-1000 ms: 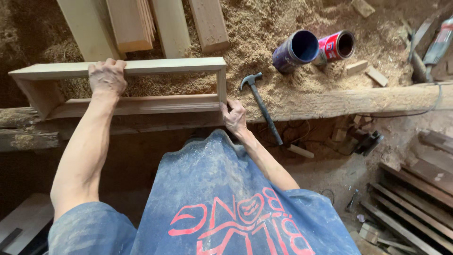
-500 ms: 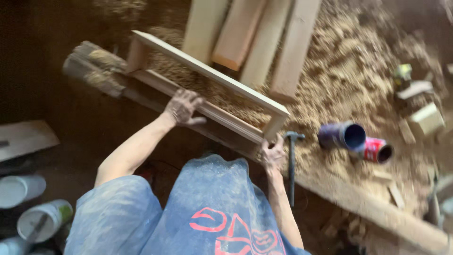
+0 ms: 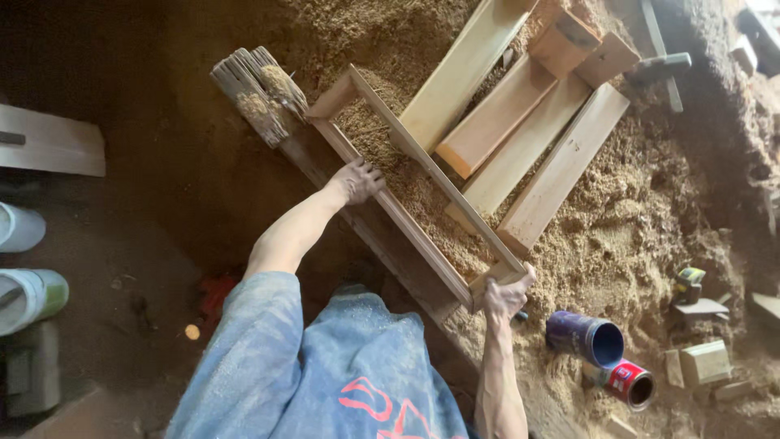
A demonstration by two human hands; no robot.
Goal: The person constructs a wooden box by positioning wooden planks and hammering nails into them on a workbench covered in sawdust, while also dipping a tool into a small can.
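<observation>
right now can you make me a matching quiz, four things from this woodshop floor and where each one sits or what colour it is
Things:
1. left hand
2. right hand
3. blue can
4. red can

Descriptions:
A. lying on sawdust, open end showing a blue inside
B. gripping the near corner of the wooden frame
C. lowest of the two cans, beside the blue one
D. resting on the frame's long rail, midway along

Pairs: 1-D, 2-B, 3-A, 4-C
</observation>
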